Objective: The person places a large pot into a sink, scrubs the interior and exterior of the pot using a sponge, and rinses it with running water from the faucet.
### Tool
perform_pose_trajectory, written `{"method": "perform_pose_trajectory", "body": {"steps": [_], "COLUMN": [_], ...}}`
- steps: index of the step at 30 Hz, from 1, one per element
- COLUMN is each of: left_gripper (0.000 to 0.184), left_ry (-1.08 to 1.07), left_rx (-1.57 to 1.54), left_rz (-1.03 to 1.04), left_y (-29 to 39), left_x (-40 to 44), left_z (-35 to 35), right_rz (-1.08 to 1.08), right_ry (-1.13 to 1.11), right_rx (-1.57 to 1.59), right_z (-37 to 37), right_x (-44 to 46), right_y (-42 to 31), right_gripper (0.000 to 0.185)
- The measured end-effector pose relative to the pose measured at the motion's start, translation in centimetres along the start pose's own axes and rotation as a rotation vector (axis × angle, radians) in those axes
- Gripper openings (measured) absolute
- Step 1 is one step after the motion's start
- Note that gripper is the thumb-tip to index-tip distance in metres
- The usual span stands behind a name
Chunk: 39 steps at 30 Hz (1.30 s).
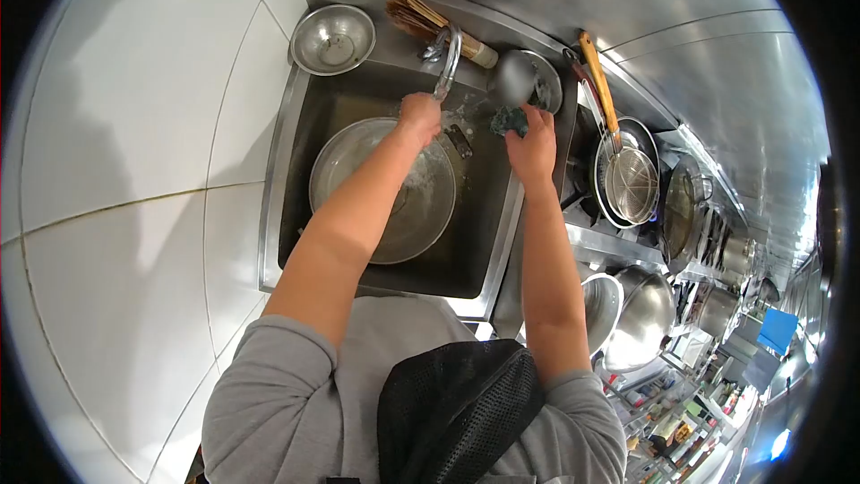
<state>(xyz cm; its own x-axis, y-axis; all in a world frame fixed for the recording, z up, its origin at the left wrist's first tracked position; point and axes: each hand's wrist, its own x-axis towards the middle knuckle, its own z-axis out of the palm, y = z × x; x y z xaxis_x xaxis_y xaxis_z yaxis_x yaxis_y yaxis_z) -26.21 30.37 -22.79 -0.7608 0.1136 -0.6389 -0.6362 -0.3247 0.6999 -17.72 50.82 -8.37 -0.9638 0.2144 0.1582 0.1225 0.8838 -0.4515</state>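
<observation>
So your right hand (536,139) is gripping the scrubber (507,121), fingers closing around it, and you're holding it over the right back part of the sink (488,215), close by the near edge of the bowl (548,72) (can't tell whether they're actually touching). Your left hand (419,116) is sitting up at the end of the tap (447,76), fingers curling in, but I can't tell if you're really gripping it. Your left arm is crossing above the big basin (345,166), which is resting in the sink with something whitish showing inside. A brush (412,18) is lying behind the tap, and a metal dish (309,36) is sitting at the back left corner. Over to your right, a strainer (632,184) is resting on a wok (645,130).
</observation>
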Motion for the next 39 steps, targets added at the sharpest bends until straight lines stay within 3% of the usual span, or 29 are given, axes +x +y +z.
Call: {"method": "perform_pose_trajectory", "body": {"steps": [2, 3, 7, 9, 11, 13, 15, 18, 20, 22, 24, 26, 27, 29, 30, 32, 36, 38, 39], "left_gripper": [0.014, 0.014, 0.019, 0.035, 0.042, 0.048, 0.053, 0.063, 0.069, 0.067, 0.065, 0.050, 0.050, 0.044, 0.044, 0.042, 0.052, 0.059, 0.059], "left_ry": [-0.054, -0.092, -0.061, 0.187, 0.366, 0.395, 0.414, 0.628, 0.592, 0.613, 0.626, 0.650, 0.654, 0.450, 0.454, 0.504, 0.395, 0.479, 0.472], "left_rx": [0.092, 0.067, 0.161, 0.514, 0.752, 1.119, 1.230, 1.100, 0.727, 0.650, 0.574, 0.410, 0.402, 0.141, 0.141, -0.278, -0.044, 0.318, 0.317], "left_rz": [0.118, 0.056, 0.010, 0.196, 0.336, 0.315, 0.123, 0.016, 0.041, -0.075, -0.183, -0.244, -0.235, -0.153, -0.152, -0.273, -0.311, -0.055, -0.054], "left_y": [-0.5, 0.2, 1.6, -0.3, -6.3, -6.3, -5.6, -11.0, -11.6, -14.0, -13.8, -10.7, -12.9, -19.8, -19.7, -18.5, -17.2, -17.2, -16.7], "left_x": [0.5, -0.3, -6.0, -8.0, -9.2, -16.4, -22.8, -24.5, -25.2, -21.8, -20.3, -21.1, -19.7, -15.9, -16.3, -17.5, -18.6, -18.0, -18.4], "left_z": [-0.7, -0.8, -5.3, -9.9, -18.2, -22.1, -22.8, -26.4, -26.4, -28.7, -28.8, -26.7, -28.5, -33.8, -33.8, -32.7, -30.1, -28.4, -27.6], "right_rz": [-0.064, -0.065, 0.134, 0.253, 0.165, 0.188, 0.188, 0.028, -0.085, -0.193, -0.132, -0.078, -0.089, 0.244, 0.272, 0.343, 0.393, 0.362, 0.336], "right_ry": [0.015, 0.019, 0.017, 0.079, 0.166, 0.211, 0.188, 0.390, 0.293, 0.063, -0.172, -0.355, -0.351, -0.638, -0.707, -0.742, -0.795, -0.799, -0.809], "right_rx": [-0.005, -0.002, 0.193, 0.296, 0.190, 0.205, 0.198, -0.237, -0.125, 0.136, 0.265, 0.273, 0.274, 0.900, 0.960, 1.075, 1.156, 1.163, 1.174], "right_z": [0.0, -0.5, -2.3, -3.4, -2.3, -1.6, -0.2, 0.4, -0.2, 1.6, 2.4, 5.4, 6.5, 8.3, 8.7, 9.3, 8.2, 7.0, 6.6], "right_x": [0.8, 1.1, 2.8, 3.5, 4.9, 6.3, 7.0, 6.5, 5.8, 5.0, 3.1, 2.7, 2.5, 2.1, 2.2, 2.3, 1.9, 1.5, 1.1], "right_y": [1.0, 0.8, -0.6, -1.5, 0.6, 1.7, 3.1, 0.2, -3.5, -5.4, -9.4, -9.8, -9.8, -9.8, -9.6, -8.9, -9.0, -9.4, -9.4], "right_gripper": [0.051, 0.051, 0.047, 0.048, 0.051, 0.056, 0.057, 0.048, 0.044, 0.031, 0.026, 0.030, 0.030, 0.035, 0.041, 0.042, 0.045, 0.045, 0.044]}}
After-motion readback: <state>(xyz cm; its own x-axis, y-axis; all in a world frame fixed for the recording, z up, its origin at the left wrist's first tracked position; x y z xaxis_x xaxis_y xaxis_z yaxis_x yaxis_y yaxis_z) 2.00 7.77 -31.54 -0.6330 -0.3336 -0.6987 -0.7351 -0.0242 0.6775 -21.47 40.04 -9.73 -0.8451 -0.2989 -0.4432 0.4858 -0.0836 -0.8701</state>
